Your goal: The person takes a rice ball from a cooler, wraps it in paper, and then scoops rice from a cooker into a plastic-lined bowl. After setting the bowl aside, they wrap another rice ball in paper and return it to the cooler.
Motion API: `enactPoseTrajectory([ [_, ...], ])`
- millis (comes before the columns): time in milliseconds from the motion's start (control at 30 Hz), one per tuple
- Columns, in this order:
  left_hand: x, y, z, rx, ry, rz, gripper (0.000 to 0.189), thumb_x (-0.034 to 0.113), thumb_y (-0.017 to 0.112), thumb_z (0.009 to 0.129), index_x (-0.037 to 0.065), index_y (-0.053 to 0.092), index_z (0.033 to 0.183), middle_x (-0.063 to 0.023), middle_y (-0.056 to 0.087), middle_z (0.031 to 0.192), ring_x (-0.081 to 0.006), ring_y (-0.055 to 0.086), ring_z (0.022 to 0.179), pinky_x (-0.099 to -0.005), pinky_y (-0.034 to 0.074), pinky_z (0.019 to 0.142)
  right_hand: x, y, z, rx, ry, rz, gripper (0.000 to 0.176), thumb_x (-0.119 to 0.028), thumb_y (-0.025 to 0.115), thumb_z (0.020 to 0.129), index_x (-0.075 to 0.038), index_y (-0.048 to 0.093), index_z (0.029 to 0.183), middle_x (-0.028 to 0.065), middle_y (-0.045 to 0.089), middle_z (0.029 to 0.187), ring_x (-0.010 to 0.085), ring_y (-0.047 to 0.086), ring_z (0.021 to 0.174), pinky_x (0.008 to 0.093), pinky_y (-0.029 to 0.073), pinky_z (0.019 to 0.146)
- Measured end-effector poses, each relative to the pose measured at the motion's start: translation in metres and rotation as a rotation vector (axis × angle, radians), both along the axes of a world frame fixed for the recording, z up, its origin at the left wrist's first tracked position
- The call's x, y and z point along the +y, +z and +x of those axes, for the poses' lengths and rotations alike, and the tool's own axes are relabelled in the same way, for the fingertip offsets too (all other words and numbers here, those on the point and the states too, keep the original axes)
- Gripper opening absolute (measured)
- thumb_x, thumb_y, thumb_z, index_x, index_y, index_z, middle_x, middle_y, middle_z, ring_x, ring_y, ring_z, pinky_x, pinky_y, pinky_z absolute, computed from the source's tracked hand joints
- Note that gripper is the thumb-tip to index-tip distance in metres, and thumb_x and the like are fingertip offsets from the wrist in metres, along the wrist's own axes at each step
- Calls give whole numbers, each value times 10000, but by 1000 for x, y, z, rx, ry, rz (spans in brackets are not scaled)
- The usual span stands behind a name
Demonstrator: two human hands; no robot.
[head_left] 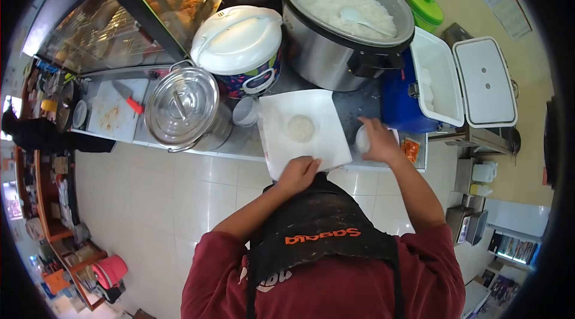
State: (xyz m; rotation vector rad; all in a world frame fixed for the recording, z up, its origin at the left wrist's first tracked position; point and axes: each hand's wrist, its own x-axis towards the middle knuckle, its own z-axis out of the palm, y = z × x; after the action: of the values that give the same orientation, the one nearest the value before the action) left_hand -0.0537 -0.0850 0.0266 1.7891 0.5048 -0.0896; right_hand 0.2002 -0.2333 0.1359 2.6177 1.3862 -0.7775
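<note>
A sheet of white paper (278, 118) lies on the metal counter with a round mound of rice (301, 128) on its middle. My left hand (297, 175) is at the paper's near edge, fingers together, with the edge in its grip. To the right of the paper, my right hand (378, 141) is wrapped round a small white cup (362, 139). A clear plastic cup (245, 112) stands at the paper's left edge. Behind the paper, the large cooker (323, 58) is open and full of rice, with a scoop (362, 20) lying in it.
Left of the paper are a lidded steel pot (182, 106), a white-lidded container (236, 40) and a board (114, 112) with a red-handled knife (133, 102). A blue cooler (398, 94) stands open at right, near a packet of orange food (411, 149). Someone in dark clothes (45, 134) is far left.
</note>
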Motion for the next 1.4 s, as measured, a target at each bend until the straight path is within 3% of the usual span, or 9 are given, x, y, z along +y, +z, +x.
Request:
enactPoseTrajectory([
  [100,31,7,-54,-305,144,705,181,218,785,845,70,711,920,-138,666,1036,-345,632,998,-444,488,869,-11,-31,22,-296,124,-66,1006,-177,836,669,-197,336,1542,215,458,1465,452,485,1341,544,350,1157],
  [167,45,2,-71,-317,149,850,229,296,775,854,141,760,1022,-87,660,1182,-320,599,1148,-485,437,959,-24,-63,18,-635,225,43,903,-152,795,744,-208,364,1536,209,429,1503,460,461,1368,552,291,1197],
  [267,56,-17,-78,-332,118,852,292,339,803,814,234,781,1086,-53,647,1293,-335,553,1249,-523,390,1015,3,-27,-33,-299,174,245,598,-161,753,820,-197,576,1390,133,535,1419,385,508,1334,518,342,1140],
  [367,56,-21,-73,-270,131,840,235,327,801,812,238,796,1028,-53,651,1279,-333,544,1249,-504,379,1022,12,-60,-67,181,183,471,279,-189,756,840,-185,743,1118,41,648,1244,271,564,1244,461,378,1040],
  [467,59,-29,-70,-267,134,827,169,311,800,810,235,801,961,-44,656,1254,-333,534,1250,-496,366,1026,9,-104,-76,249,112,667,111,-235,778,829,-188,776,930,-24,684,1064,205,585,1128,420,382,939],
  [767,60,-7,-57,-215,-28,876,279,371,830,765,206,789,987,-14,636,1275,-324,485,1310,-518,328,1043,20,-118,-69,183,156,570,124,-278,746,866,-169,737,925,-20,668,1009,241,562,1068,428,383,936],
  [1033,57,-26,-55,-196,-14,788,319,391,782,821,290,788,1124,-12,637,1370,-311,468,1353,-502,310,1057,17,-111,-69,246,138,439,228,-342,845,763,-193,723,886,-8,625,1101,270,511,1158,454,359,996],
  [1200,61,-27,-48,-199,68,695,170,349,778,838,245,815,968,12,693,1187,-265,540,1143,-478,293,1020,36,-107,-52,334,168,255,218,-360,673,927,-154,724,974,56,641,1128,332,535,1151,477,400,985],
  [1400,76,-30,-21,42,254,286,213,363,748,886,155,755,846,14,709,1000,-261,569,1095,-480,319,977,34,-88,-66,285,-13,340,281,-338,671,939,-139,685,1137,66,660,1136,313,547,1166,470,379,1004],
])
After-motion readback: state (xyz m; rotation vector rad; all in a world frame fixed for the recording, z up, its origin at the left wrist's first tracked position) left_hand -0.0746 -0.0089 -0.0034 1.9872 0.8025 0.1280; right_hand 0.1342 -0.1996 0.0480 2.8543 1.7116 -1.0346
